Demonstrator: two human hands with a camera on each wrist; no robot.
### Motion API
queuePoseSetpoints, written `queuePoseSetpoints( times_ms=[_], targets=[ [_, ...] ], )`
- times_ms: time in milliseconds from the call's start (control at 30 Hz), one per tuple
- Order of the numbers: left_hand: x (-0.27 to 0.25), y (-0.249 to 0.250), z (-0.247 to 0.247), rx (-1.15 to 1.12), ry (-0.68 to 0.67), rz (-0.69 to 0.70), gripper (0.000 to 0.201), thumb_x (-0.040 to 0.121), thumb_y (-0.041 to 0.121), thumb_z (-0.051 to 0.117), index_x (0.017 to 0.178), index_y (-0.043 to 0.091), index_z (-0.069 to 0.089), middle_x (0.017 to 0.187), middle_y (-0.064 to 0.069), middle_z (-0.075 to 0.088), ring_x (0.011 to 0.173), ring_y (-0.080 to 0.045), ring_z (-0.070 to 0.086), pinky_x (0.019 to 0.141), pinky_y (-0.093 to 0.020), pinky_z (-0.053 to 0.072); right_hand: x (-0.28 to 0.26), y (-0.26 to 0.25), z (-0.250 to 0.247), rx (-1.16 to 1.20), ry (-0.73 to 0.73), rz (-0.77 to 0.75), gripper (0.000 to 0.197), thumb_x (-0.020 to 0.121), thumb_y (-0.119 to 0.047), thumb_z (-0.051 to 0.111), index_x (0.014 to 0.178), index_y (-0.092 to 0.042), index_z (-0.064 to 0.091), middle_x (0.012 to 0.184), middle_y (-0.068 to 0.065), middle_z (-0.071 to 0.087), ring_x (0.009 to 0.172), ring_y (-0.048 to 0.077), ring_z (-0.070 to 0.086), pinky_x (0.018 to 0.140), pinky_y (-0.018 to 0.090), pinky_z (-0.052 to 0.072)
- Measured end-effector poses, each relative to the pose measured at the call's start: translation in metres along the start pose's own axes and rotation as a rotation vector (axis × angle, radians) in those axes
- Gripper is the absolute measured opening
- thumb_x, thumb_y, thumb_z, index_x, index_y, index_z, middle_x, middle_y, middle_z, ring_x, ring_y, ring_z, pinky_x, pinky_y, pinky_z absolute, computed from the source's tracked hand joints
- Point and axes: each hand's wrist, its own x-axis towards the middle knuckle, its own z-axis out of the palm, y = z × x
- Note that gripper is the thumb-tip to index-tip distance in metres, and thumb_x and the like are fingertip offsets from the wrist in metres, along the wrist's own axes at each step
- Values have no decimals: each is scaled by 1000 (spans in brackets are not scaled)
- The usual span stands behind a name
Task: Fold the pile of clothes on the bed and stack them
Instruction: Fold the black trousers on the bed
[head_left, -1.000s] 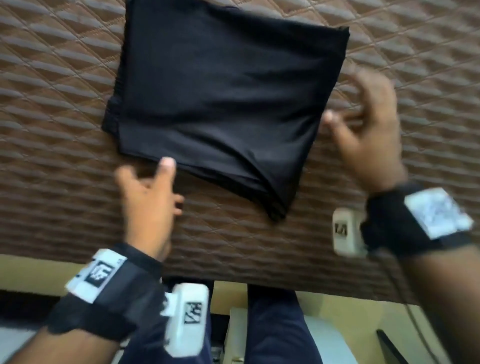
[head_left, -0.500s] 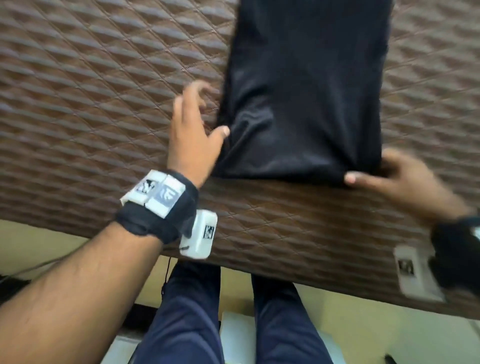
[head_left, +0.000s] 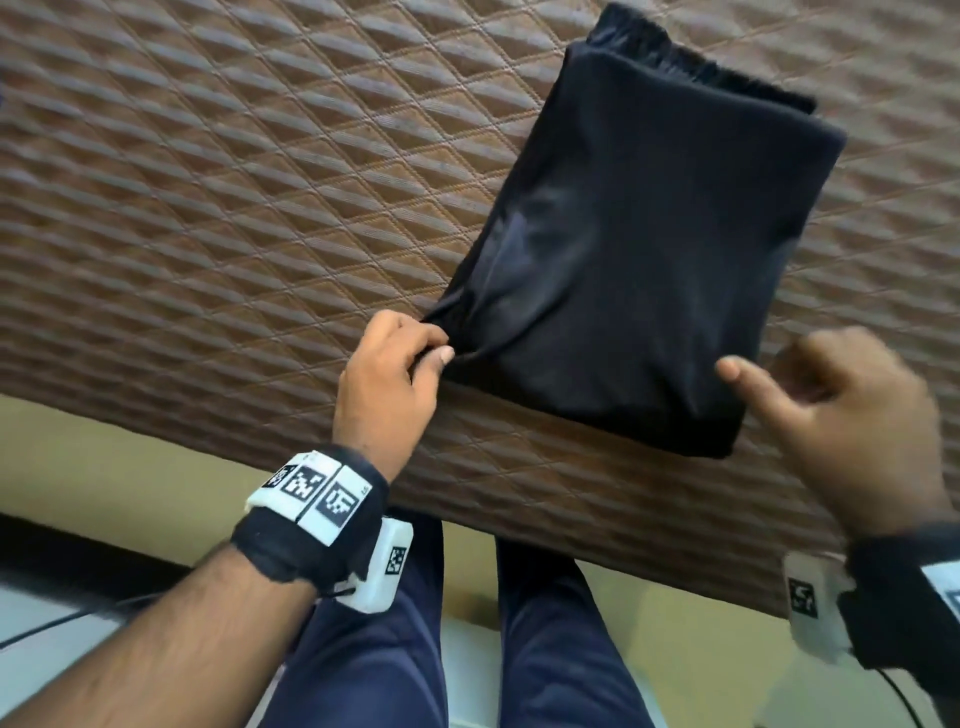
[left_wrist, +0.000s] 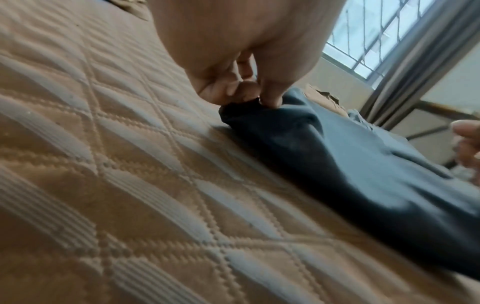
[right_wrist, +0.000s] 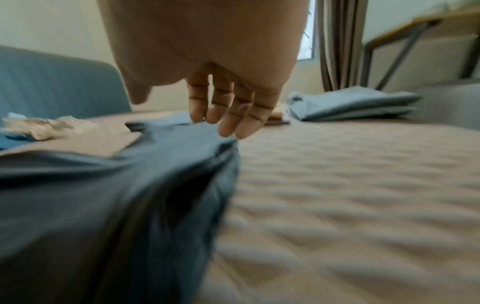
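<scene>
We are pinching the near left corner of the folded black garment (head_left: 623, 270) between the thumb and curled fingers (left_wrist: 233, 90) of our left hand (head_left: 387, 384), while our right hand (head_left: 852, 431) is hovering just beside the near right corner, fingers loosely extended and gripping nothing. A second ago the bundle was lying broadside to us with both hands free at its edges; half a second ago it was standing nearly straight up the bed; now it is sitting tilted to the right, narrow end toward us near the bed's front edge, with its gathered waistband at the far end. That shift suggests we are finishing the fold on this piece and squaring it up before carrying it to the stack. The garment is resting flat on the brown quilted bed cover (head_left: 234, 208), whose diamond stitching is running across the whole surface. Beyond it, in the right wrist view, a folded grey-blue stack (right_wrist: 350, 105) is waiting near the far side of the bed, and crumpled pale clothes (right_wrist: 46, 125) are lying unfolded to the left, in front of a blue headboard (right_wrist: 57, 82). A barred window (left_wrist: 376, 37) with a grey curtain (left_wrist: 420, 61) is lighting the room, and a wooden-topped counter on metal legs (right_wrist: 405, 26) is standing beside it.
</scene>
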Motion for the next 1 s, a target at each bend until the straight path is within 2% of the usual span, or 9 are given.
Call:
queuePoseSetpoints(
  times_ms=[67,133,200,267,367,467,567,800,1000],
  targets=[
    [-2,4,-4,-38,77,5,9,88,7,63,94,2,67,96,-3,51,86,-4,47,81,-10,41,22,-21,-8,41,132,-179,46,91,-54,55,90,-8,62,92,13,55,78,32,56,62,46,50],
    [-9,9,-3,-86,107,11,10,91,6,60,96,0,65,102,-2,44,86,-7,47,79,-10,44,53,-53,-7,99,122,-418,29,94,-32,59,112,-10,65,115,14,57,95,30,59,74,48,54],
    [-14,13,0,-175,126,3,13,94,8,56,98,-1,65,105,0,40,88,-10,48,76,-15,49,87,-91,2,51,-32,-631,38,94,-16,56,131,-18,59,140,10,50,112,30,59,84,47,54],
    [-18,15,4,-248,148,33,16,95,6,51,98,-3,64,105,-7,45,97,-9,48,90,-14,41,123,-128,15,-133,-271,-757,54,94,-10,53,144,-30,47,155,2,35,115,32,59,86,45,53],
    [-16,16,6,-424,116,26,15,98,8,45,103,8,59,110,-4,57,108,-6,54,97,-17,39,166,-161,31,-387,-552,-849,36,96,-26,56,132,-28,59,133,5,55,109,34,60,89,45,51],
    [-11,7,6,-463,86,-3,13,99,11,43,107,18,50,102,15,53,96,10,53,86,-8,39,185,-174,33,-442,-613,-804,24,94,-34,58,107,-17,68,105,7,63,97,32,59,88,47,50],
    [-2,-9,3,-404,54,46,12,100,14,41,108,20,47,92,17,49,82,4,48,79,-7,37,193,-175,38,-417,-602,-755,21,96,-31,58,104,-13,66,99,5,59,95,32,57,87,46,48],
    [9,-28,-11,-180,-203,-88,44,89,50,59,124,25,51,98,10,53,68,-3,48,64,-31,51,189,-164,53,-305,-497,-695,25,96,-30,58,109,-9,64,112,10,54,101,34,55,78,36,39],
    [26,-37,-22,-207,-218,-184,20,76,16,81,87,15,64,76,-2,59,65,-18,54,63,-44,54,166,-146,57,-120,-290,-624,36,92,-21,63,125,-9,57,140,16,45,122,34,50,97,44,48]
  ],
)
